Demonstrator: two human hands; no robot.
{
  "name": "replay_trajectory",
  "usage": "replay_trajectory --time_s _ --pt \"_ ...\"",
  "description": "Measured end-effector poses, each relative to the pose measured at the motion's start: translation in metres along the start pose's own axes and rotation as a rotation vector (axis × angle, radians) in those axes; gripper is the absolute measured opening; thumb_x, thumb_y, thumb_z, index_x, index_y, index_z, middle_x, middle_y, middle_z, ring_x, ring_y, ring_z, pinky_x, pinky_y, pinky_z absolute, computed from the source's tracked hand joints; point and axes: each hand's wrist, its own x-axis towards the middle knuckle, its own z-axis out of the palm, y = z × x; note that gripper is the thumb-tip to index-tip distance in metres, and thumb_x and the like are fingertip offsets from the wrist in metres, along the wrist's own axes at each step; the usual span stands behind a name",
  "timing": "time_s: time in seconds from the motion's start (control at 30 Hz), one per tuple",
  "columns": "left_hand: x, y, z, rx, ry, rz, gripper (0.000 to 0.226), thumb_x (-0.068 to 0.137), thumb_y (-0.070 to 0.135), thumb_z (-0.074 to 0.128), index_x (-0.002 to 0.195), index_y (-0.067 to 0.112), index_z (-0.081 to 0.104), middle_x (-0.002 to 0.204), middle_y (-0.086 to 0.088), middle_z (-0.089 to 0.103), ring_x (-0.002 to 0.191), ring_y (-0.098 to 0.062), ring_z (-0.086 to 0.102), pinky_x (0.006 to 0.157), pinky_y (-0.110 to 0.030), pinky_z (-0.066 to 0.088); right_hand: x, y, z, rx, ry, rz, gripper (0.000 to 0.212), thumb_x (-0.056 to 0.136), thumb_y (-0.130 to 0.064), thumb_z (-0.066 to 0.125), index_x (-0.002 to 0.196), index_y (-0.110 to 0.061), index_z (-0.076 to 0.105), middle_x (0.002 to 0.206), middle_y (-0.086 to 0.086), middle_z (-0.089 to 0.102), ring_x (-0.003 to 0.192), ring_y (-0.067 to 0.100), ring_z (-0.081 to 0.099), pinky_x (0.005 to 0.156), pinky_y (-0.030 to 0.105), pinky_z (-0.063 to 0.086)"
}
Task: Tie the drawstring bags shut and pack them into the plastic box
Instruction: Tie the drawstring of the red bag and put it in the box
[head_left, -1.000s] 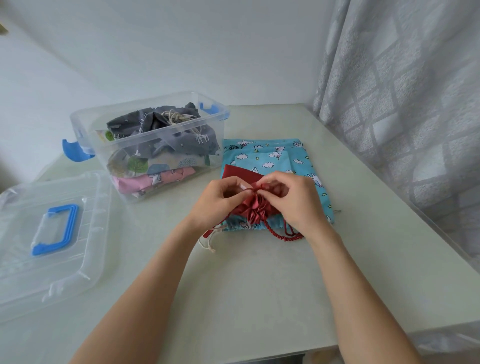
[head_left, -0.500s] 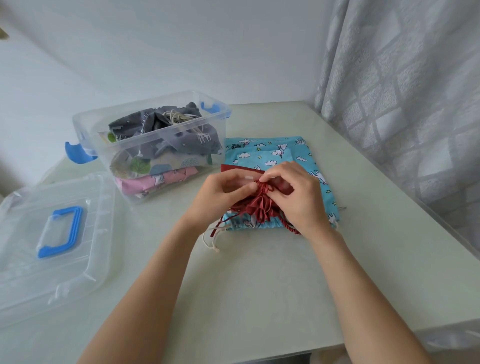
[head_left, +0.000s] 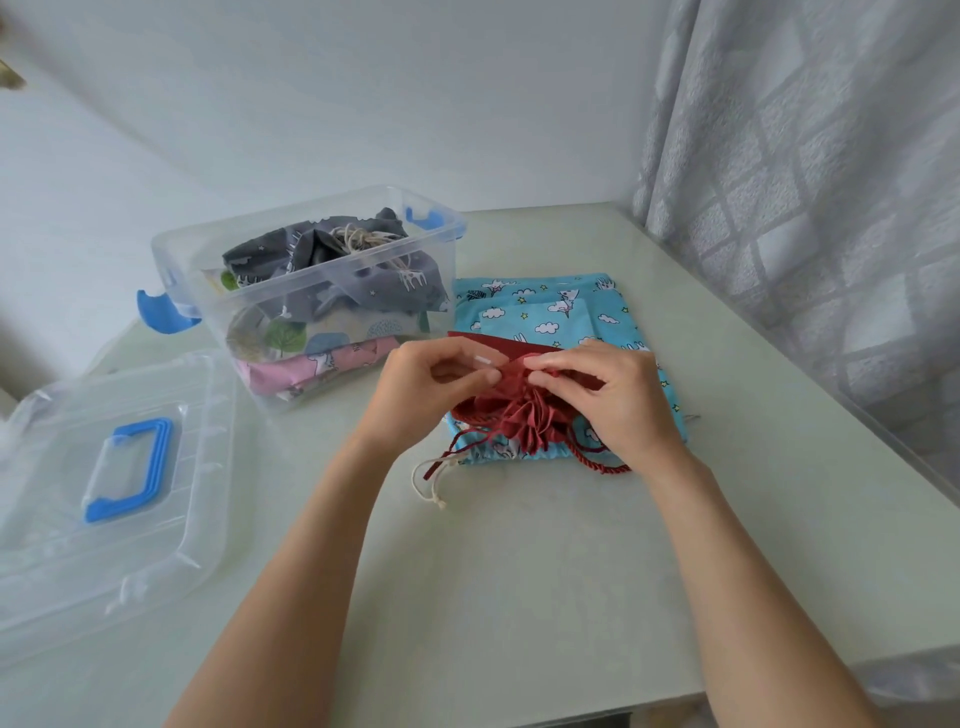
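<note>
A small red drawstring bag (head_left: 519, 415) lies gathered on top of blue cloud-print bags (head_left: 561, 312) in the middle of the table. My left hand (head_left: 431, 384) and my right hand (head_left: 608, 395) meet over its bunched mouth, fingers pinching the red cord there. Loose red cord ends (head_left: 597, 462) trail toward the near side. The clear plastic box (head_left: 436, 228) stands left of the bags, holding grey, tree-print and pink bags.
The box's clear lid (head_left: 62, 545) with a blue handle lies flat at the left. A white cord (head_left: 428, 491) from a blue bag sticks out near my left wrist. A curtain (head_left: 810, 182) hangs along the right table edge; a wall is behind.
My hands stayed on the red bag's mouth, fingers shifting as they work the cord. The gathered fabric has bunched looser and the red cord lies further out.
</note>
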Motion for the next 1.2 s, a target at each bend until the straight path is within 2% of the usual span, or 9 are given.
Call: replay_trajectory --time_s 0.13,0.27,0.43,0.63,0.7,0.83,1.03,1.13,1.2 --pt "0.000 -0.002 -0.008 -0.010 0.060 -0.015 0.016 0.076 0.006 0.071 0.087 0.017 0.071 0.078 0.010 0.072 0.069 -0.004 0.067 0.071 -0.014 0.053 0.001 0.001 -0.006 0.027 0.060 0.089 0.025 0.082 -0.031 0.068 0.093 -0.010 0.075 0.080 0.003 0.074 0.067 0.020 0.068 0.061 0.043 0.054" --pt "0.001 -0.004 -0.016 -0.003 0.122 -0.007 0.015 0.080 0.009 0.068 0.084 0.023 0.070 0.081 0.009 0.073 0.075 -0.011 0.070 0.074 -0.019 0.055 0.003 0.000 -0.013 0.033 0.116 0.154 0.019 0.083 -0.024 0.068 0.086 -0.006 0.074 0.074 -0.003 0.069 0.068 0.012 0.063 0.064 0.031 0.053" --pt "0.001 -0.003 -0.016 0.023 0.086 0.031 0.024 0.086 0.003 0.061 0.089 0.026 0.068 0.085 0.003 0.071 0.075 -0.005 0.068 0.075 -0.017 0.054 0.003 -0.001 -0.013 0.069 0.120 0.291 0.017 0.085 -0.023 0.067 0.081 -0.008 0.072 0.069 -0.005 0.068 0.064 0.014 0.062 0.065 0.031 0.051" --pt "-0.001 -0.004 -0.029 0.305 0.094 0.145 0.024 0.085 0.006 0.064 0.097 0.026 0.068 0.088 0.019 0.067 0.081 0.006 0.065 0.079 -0.010 0.050 0.003 0.003 -0.017 0.126 0.066 0.448 0.018 0.090 -0.026 0.060 0.076 -0.019 0.069 0.070 -0.006 0.070 0.069 0.012 0.065 0.067 0.033 0.050" --pt "-0.001 -0.002 -0.033 0.372 0.064 0.149 0.023 0.085 0.006 0.065 0.098 0.023 0.071 0.090 0.016 0.067 0.083 0.004 0.065 0.079 -0.007 0.048 0.004 0.004 -0.017 0.156 0.049 0.481 0.019 0.091 -0.023 0.059 0.073 -0.025 0.066 0.072 -0.006 0.070 0.067 0.007 0.065 0.064 0.032 0.050" --pt "-0.008 -0.004 -0.036 0.535 -0.043 0.203 0.021 0.083 0.001 0.065 0.098 0.012 0.074 0.086 0.010 0.067 0.083 0.003 0.060 0.074 -0.002 0.045 0.004 0.006 -0.015 0.177 0.067 0.523 0.020 0.091 -0.017 0.059 0.072 -0.018 0.066 0.069 -0.005 0.068 0.060 0.000 0.062 0.060 0.017 0.048" --pt "-0.017 -0.008 -0.024 0.559 -0.179 0.276 0.021 0.081 -0.003 0.066 0.095 0.010 0.074 0.086 0.000 0.073 0.083 -0.005 0.062 0.073 -0.013 0.050 0.003 0.002 -0.012 0.280 0.179 0.693 0.021 0.089 -0.017 0.062 0.068 -0.017 0.066 0.062 -0.002 0.063 0.047 -0.004 0.053 0.048 0.010 0.039" --pt "-0.027 -0.012 -0.018 0.556 -0.178 0.238 0.020 0.082 0.002 0.066 0.096 0.013 0.074 0.086 0.001 0.073 0.079 -0.006 0.063 0.071 -0.018 0.050 0.002 0.006 -0.018 0.272 0.047 0.789 0.020 0.090 -0.017 0.061 0.071 -0.012 0.067 0.065 0.000 0.065 0.053 0.005 0.054 0.046 0.016 0.039" --pt "-0.036 -0.011 -0.015 0.486 -0.137 0.131 0.019 0.086 0.010 0.065 0.101 0.019 0.073 0.092 0.007 0.072 0.079 -0.004 0.064 0.074 -0.018 0.051 0.002 0.007 -0.021 0.188 -0.085 0.797 0.015 0.091 -0.016 0.057 0.085 -0.011 0.069 0.079 -0.001 0.068 0.067 0.010 0.059 0.056 0.019 0.044"
